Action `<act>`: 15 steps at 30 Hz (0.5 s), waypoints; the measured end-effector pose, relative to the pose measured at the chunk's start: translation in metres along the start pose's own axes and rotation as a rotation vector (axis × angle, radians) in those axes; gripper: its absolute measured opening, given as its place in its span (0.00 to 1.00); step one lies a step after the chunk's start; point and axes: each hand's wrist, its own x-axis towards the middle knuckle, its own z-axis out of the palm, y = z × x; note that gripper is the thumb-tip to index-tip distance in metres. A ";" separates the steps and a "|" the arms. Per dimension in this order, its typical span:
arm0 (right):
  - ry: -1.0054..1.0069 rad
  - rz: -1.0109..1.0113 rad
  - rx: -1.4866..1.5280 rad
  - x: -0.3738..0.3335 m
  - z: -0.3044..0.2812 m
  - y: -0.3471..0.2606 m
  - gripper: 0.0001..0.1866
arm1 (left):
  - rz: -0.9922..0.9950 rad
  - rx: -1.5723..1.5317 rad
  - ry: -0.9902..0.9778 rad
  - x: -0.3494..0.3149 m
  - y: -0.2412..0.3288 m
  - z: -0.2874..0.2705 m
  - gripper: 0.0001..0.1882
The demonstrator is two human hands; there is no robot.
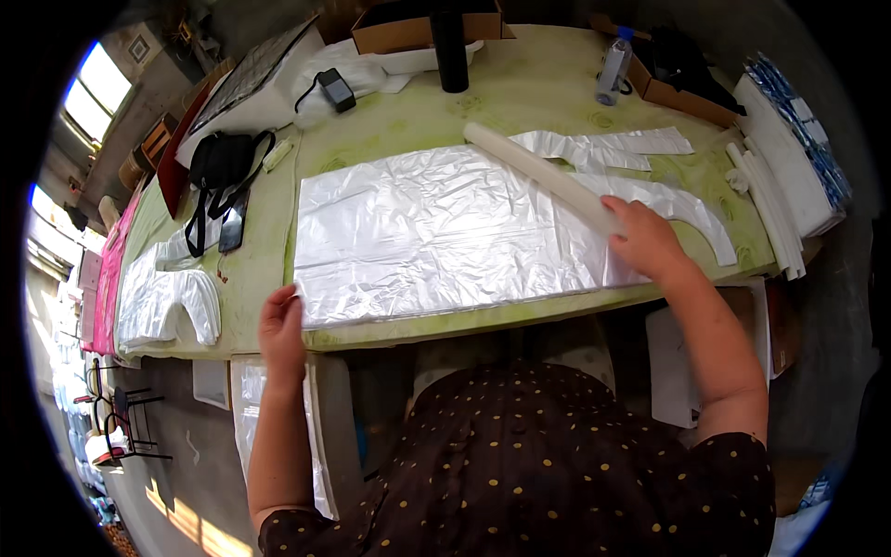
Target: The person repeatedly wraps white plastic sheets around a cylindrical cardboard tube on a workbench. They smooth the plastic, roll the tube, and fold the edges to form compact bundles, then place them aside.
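Note:
A shiny, crinkled white plastic sheet (418, 223) lies spread across the table, with curved strips (691, 209) at its right end. My left hand (281, 325) is at its near left corner, fingers curled together on the edge. A long off-white tube (538, 172) rests slantwise over the right part of the sheet, pointing away to the upper left. My right hand (642, 237) is closed round the tube's near end. How many layers the sheet has cannot be made out.
A folded plastic piece (167, 302), a phone (232, 223) and a black bag (223, 162) lie left. At the back stand a black cylinder (449, 51), a handheld device (336, 90) and a water bottle (613, 67). White rolls (768, 209) lie along the right edge.

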 end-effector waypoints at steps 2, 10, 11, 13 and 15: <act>-0.123 0.013 0.102 -0.022 -0.012 -0.031 0.37 | 0.084 -0.001 -0.188 -0.009 0.017 0.061 0.18; -0.351 0.069 0.705 -0.091 0.033 -0.085 0.49 | 0.640 0.397 -0.815 -0.034 0.079 0.266 0.25; -0.342 0.051 0.800 -0.097 0.049 -0.078 0.50 | 0.640 0.497 -0.852 -0.036 0.076 0.272 0.26; -0.278 0.125 0.768 -0.104 0.035 -0.070 0.44 | 0.643 0.699 -0.921 -0.041 0.073 0.278 0.29; 0.044 0.111 0.656 -0.108 0.033 -0.050 0.36 | 0.623 0.790 -0.917 -0.045 0.082 0.276 0.29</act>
